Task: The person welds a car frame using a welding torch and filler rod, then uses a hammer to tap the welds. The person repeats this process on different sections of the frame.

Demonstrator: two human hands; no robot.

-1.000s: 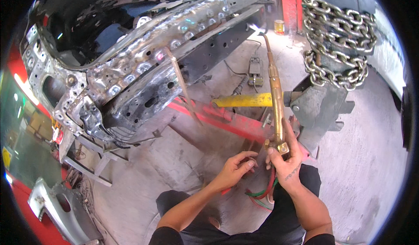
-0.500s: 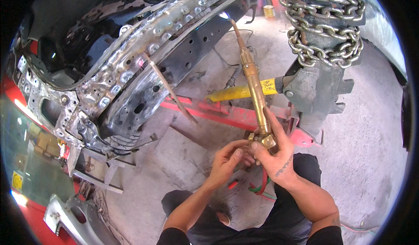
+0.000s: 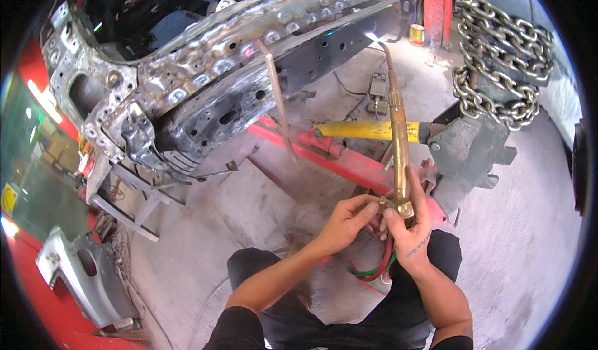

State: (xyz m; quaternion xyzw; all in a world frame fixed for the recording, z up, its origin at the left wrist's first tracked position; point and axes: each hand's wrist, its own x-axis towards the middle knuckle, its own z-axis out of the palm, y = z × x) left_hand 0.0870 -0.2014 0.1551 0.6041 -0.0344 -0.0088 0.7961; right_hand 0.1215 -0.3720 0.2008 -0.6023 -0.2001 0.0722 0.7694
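A brass gas torch stands almost upright in front of me, its thin bent tip pointing up and away. A small white-blue flame burns at that tip, close to the dark end of the metal beam. My right hand is closed around the torch's lower end, index finger along the handle and thumb near the valves. The thumb and forefinger of my left hand pinch a small brass valve knob at its base; its other fingers are partly hidden. Red and green hoses hang below.
A stripped car body with a bare beam fills the upper left, a metal rod leaning against it. At right stand a chain-wrapped post, a yellow cylinder and a red base. A silver panel lies lower left.
The left fingers have come up from below and closed on the valve knob. The flame looks larger and forked. The view has shifted, so the torch and both hands appear farther right.
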